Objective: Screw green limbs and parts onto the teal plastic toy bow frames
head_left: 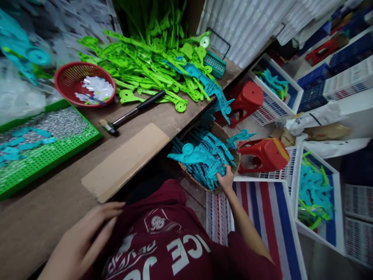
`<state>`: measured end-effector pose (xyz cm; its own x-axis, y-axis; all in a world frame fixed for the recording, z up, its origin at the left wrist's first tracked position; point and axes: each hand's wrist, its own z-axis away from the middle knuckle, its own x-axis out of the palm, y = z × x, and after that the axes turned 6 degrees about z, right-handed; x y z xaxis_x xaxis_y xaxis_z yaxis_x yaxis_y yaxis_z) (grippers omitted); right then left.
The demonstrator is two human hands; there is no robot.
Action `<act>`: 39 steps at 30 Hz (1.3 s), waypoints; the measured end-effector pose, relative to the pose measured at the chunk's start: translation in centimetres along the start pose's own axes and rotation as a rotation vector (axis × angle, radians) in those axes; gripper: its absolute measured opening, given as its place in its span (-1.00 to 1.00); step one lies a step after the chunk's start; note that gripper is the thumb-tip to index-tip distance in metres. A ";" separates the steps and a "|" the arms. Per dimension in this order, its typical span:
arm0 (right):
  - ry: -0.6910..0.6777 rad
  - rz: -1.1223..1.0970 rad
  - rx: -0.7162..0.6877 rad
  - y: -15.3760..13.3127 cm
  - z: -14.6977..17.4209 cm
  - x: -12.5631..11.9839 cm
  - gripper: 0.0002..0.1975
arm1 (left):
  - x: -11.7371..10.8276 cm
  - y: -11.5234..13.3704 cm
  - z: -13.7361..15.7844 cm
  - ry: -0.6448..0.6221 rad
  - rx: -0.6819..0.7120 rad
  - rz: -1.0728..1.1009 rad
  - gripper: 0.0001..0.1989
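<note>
- The right hand [226,179] is at the near right rim of a carton [222,131], thumb and fingers closed on the end of a blue plastic part [201,157]; some fingers are hidden.
- The left hand [84,237], blurred, is loosely open with fingers stretched out and nothing visible in it; its fingertips lie by the table's front edge, just beside the near end of a cardboard strip [125,163].
- The blue part lies atop others in the carton, its long end pointing left toward the table edge. The carton sits below the tabletop, crowded close against that edge.
- On the carton's far right side, a red stool [266,155] stands close by; a striped lid-like panel [262,217] lies beneath the right forearm, leaving little floor between.
- The strip runs along the table's front edge. Open brown tabletop [70,167] stretches between it and a green tray [90,134], continuing toward the near left.
- Beyond the strip, a hammer [140,108] slants across, its black grip reaching the heap of green parts [151,66].
- A red basket [84,83] stands left of that heap. At the table's right edge, another blue part [204,79] lies on the heap and juts past the edge.
</note>
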<state>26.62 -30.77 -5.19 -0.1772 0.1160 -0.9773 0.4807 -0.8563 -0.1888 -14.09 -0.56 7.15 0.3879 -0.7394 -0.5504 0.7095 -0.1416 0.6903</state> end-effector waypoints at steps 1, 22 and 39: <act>0.002 -0.034 -0.084 -0.7 0.5 -0.9 -0.49 | 1.5 1.6 -1.7 -0.118 0.043 0.241 -0.63; 0.049 0.451 -1.084 -23.2 0.8 -16.0 -0.49 | -0.4 13.9 -7.0 -0.258 0.421 0.201 -0.78; -0.046 0.476 -1.256 -39.9 -5.1 -7.9 -0.46 | -7.1 2.8 -7.4 0.567 0.195 1.300 -0.73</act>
<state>13.27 5.04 9.55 0.2097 -0.1001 -0.9726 0.9553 0.2329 0.1820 -10.52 9.17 9.57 0.8991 -0.0598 0.4337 -0.3984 0.2987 0.8672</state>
